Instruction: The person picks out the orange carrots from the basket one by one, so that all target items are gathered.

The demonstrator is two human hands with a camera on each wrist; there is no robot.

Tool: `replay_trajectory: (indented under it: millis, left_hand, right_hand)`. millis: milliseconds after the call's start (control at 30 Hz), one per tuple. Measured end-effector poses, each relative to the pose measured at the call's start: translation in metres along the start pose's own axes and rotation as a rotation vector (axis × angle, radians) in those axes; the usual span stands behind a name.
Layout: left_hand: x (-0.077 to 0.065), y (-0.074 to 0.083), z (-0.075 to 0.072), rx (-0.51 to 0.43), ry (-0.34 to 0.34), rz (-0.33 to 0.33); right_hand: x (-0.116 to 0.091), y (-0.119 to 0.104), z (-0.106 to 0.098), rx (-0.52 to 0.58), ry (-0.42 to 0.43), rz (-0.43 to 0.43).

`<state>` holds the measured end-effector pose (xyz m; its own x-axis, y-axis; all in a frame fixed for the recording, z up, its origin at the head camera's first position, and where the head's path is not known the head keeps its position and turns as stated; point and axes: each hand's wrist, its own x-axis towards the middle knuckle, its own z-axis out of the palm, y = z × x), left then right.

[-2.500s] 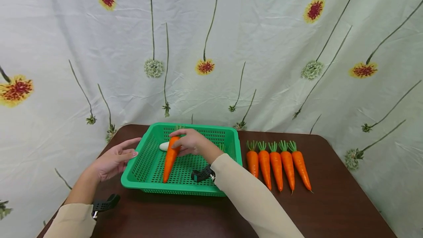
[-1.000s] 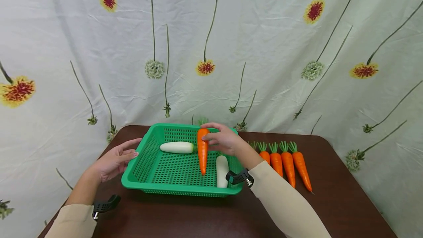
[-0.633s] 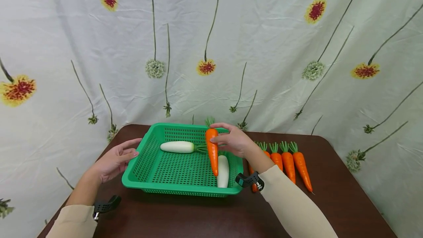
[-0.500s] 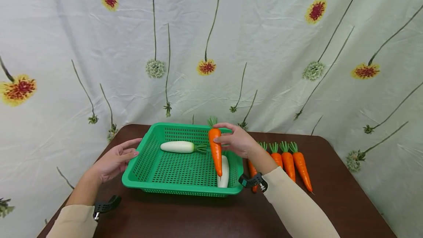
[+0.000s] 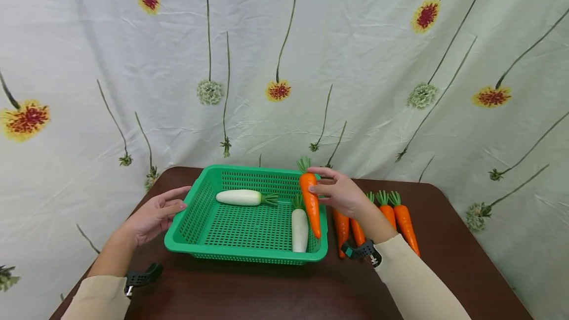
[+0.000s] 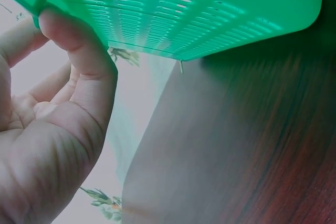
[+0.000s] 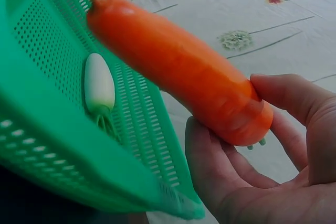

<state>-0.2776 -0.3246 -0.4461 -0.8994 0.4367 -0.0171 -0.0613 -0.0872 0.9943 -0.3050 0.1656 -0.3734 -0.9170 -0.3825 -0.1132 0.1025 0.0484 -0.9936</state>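
In the head view, a green plastic basket [image 5: 249, 250] stands on the table. Two white radishes with green tops lie in it: one radish [image 5: 238, 197] crosswise near the back, the other radish [image 5: 300, 231] lengthwise at the right. My right hand [image 5: 342, 194] pinches a carrot [image 5: 311, 204] near its leafy end, above the basket's right side. Its tip points down toward me. The right wrist view shows thumb and fingers round the thick end of that carrot [image 7: 178, 66]. My left hand [image 5: 153, 214] holds the basket's left rim, thumb against the lip [image 6: 68, 30].
Several carrots [image 5: 405, 223] lie in a row on the dark wooden table [image 5: 462, 260], right of the basket, partly hidden by my right forearm. A white cloth [image 5: 364, 63] with a flower print hangs behind the table. Each wrist wears a black strap.
My right hand has carried the carrot rightward, from over the basket's left half to its right side, uncovering both radishes. My left hand and the basket have stayed put.
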Motion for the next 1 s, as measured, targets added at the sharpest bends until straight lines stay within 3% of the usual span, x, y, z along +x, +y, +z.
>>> replay_trajectory:
  millis: [767, 1000]
  left_hand:
    - [-0.002, -0.003, 0.0, -0.045, -0.009, 0.027]
    - [-0.003, -0.001, 0.002, -0.038, 0.002, 0.026]
  right_hand:
    - [-0.049, 0.019, -0.074, 0.042, 0.153, -0.122]
    - [-0.062, 0.026, -0.097, 0.051, 0.16, -0.133]
